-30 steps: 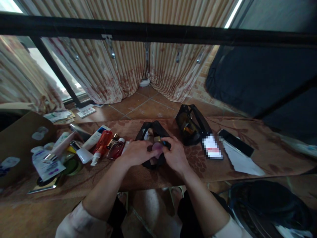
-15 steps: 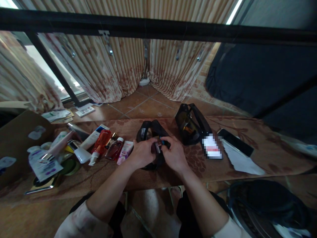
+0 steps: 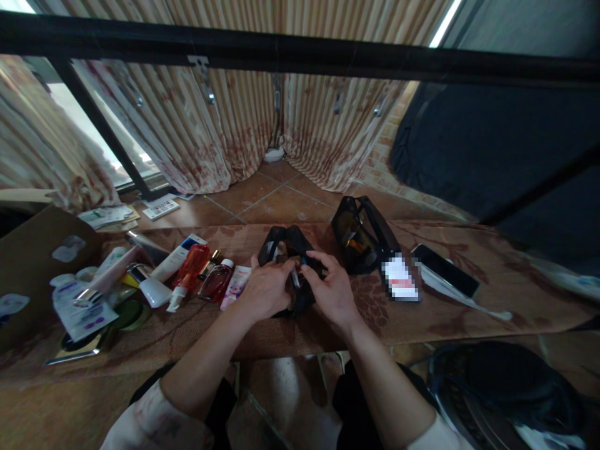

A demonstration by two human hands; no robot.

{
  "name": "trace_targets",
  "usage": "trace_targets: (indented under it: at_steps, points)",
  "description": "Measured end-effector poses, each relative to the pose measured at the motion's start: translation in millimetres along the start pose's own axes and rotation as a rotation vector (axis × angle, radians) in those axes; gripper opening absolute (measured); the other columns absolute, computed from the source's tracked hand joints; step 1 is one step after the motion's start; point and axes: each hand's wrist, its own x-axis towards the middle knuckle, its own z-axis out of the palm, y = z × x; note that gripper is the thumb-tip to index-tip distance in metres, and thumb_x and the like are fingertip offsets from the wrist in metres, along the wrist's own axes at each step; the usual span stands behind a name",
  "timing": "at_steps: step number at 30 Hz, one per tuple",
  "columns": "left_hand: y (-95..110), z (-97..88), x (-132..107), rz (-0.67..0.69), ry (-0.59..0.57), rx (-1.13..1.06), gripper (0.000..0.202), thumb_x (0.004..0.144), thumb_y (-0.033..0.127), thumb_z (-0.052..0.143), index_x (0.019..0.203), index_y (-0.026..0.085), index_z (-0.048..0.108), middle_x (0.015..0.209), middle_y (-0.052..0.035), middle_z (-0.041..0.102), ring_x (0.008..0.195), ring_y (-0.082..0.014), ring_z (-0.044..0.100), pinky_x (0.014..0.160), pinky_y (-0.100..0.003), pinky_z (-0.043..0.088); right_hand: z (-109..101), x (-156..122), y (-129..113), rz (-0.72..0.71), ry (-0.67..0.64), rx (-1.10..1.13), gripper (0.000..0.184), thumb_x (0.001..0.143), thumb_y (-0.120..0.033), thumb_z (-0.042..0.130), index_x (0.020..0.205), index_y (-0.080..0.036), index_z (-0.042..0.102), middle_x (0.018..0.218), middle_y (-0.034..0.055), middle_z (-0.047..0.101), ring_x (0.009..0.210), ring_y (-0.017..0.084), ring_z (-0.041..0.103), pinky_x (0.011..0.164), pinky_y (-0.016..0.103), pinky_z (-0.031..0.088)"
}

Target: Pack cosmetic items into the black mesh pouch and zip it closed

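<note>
A small black toiletry pouch (image 3: 300, 240) stands unzipped on the brown patterned cloth in front of me. My left hand (image 3: 266, 289) is closed on its left side, the thumb reaching over the opening. On the other side my right hand (image 3: 334, 292) grips the pouch's edge, its index finger and thumb bent at the rim. A small shiny item (image 3: 295, 277) shows in the opening between my thumbs; its kind is too small to tell. Most of the pouch's near side is hidden by my hands. A pink-and-white tube (image 3: 235, 285) lies beside my left hand.
To the left lie a bottle of red liquid (image 3: 216, 282), an orange pump bottle (image 3: 191, 269), several tubes and a cardboard box (image 3: 42, 262). On the right are a second black pouch (image 3: 357, 240), a lit phone (image 3: 402, 279), a dark phone (image 3: 445, 270) and white paper (image 3: 452, 292).
My right hand's fingers have shifted up and left along the pouch rim. The small item sits less exposed between my hands. The white paper's front flap has lifted and looks narrower.
</note>
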Motion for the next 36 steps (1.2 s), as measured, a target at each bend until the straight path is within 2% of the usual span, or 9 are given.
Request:
trace_targets:
  at_steps: [4,8,10,17,22,26,30,33,36]
  points:
    - [-8.1,-10.9,1.8,-0.031,0.130,-0.213,0.031,0.085,0.032,0.065,0.115,0.024,0.063,0.085,-0.0007,0.074,0.087,-0.0244,0.069,0.100,-0.054,0.036,1.1,3.2,6.6,0.050,0.053,0.168,0.040,0.082,-0.041,0.065,0.117,-0.022,0.067,0.115,0.0079,0.070,0.102,0.023,0.067,0.091,0.039,0.053]
    - [-16.5,-14.9,3.8,-0.060,0.429,-0.418,0.032,0.086,0.028,0.063,0.117,0.022,0.063,0.100,-0.0031,0.073,0.095,-0.0201,0.067,0.099,-0.042,0.045,0.4,4.2,6.9,0.111,0.092,0.185,0.039,0.086,-0.045,0.061,0.115,-0.019,0.068,0.112,0.0095,0.071,0.099,0.022,0.068,0.090,0.037,0.054]
    - [-17.9,-14.9,4.1,-0.076,0.460,-0.450,0.033,0.087,0.030,0.062,0.119,0.022,0.063,0.109,-0.0046,0.072,0.101,-0.0200,0.066,0.097,-0.038,0.048,-0.2,3.5,4.0,0.137,0.092,0.157,0.040,0.087,-0.045,0.059,0.114,-0.017,0.067,0.110,0.0104,0.072,0.097,0.022,0.069,0.087,0.037,0.054]
    - [-10.9,-23.3,0.4,0.023,0.201,-0.190,0.024,0.086,0.028,0.062,0.110,0.026,0.068,0.110,-0.0011,0.074,0.108,-0.0217,0.065,0.111,-0.043,0.034,-0.8,2.4,2.4,0.086,0.043,0.074,0.037,0.080,-0.027,0.063,0.116,-0.018,0.066,0.114,0.0094,0.071,0.099,0.022,0.068,0.091,0.037,0.053]
    - [-11.2,-22.0,-1.1,-0.022,-0.102,0.088,0.044,0.081,0.014,0.055,0.124,0.023,0.061,0.109,-0.0069,0.075,0.104,-0.0266,0.068,0.100,-0.043,0.041,-3.0,4.9,7.9,0.006,0.042,-0.026,0.042,0.077,-0.013,0.054,0.117,-0.019,0.066,0.117,0.0081,0.070,0.108,0.022,0.066,0.101,0.040,0.049]
    - [-7.5,-13.3,8.3,0.014,-0.132,0.163,0.048,0.080,0.014,0.052,0.126,0.023,0.059,0.119,-0.0106,0.071,0.108,-0.0320,0.066,0.102,-0.055,0.036,-3.8,5.8,7.7,0.003,0.048,-0.083,0.043,0.077,-0.010,0.049,0.116,-0.017,0.066,0.113,0.0094,0.071,0.106,0.024,0.066,0.100,0.043,0.049]
    - [-4.4,-11.4,20.2,0.008,-0.204,0.143,0.037,0.079,0.016,0.052,0.112,0.022,0.068,0.107,-0.0140,0.074,0.105,-0.0364,0.066,0.101,-0.067,0.030,-5.2,4.5,4.6,-0.009,0.059,-0.117,0.039,0.077,-0.010,0.049,0.112,-0.016,0.067,0.111,0.0108,0.071,0.103,0.025,0.067,0.097,0.043,0.050]
    - [-3.3,-11.2,25.6,-0.006,-0.250,0.164,0.030,0.084,0.019,0.048,0.100,0.024,0.073,0.100,-0.0142,0.075,0.103,-0.0371,0.066,0.101,-0.072,0.026,-5.7,3.7,2.8,-0.014,0.055,-0.119,0.038,0.077,-0.009,0.049,0.110,-0.018,0.067,0.110,0.0091,0.071,0.102,0.024,0.067,0.095,0.042,0.051]
    - [-0.5,-7.2,29.7,-0.065,-0.292,0.221,0.032,0.088,0.021,0.045,0.104,0.024,0.073,0.102,-0.0145,0.075,0.104,-0.0366,0.065,0.102,-0.072,0.025,-4.5,4.0,2.3,0.005,0.039,-0.120,0.038,0.078,-0.009,0.049,0.110,-0.019,0.067,0.110,0.0089,0.071,0.102,0.025,0.066,0.096,0.043,0.051]
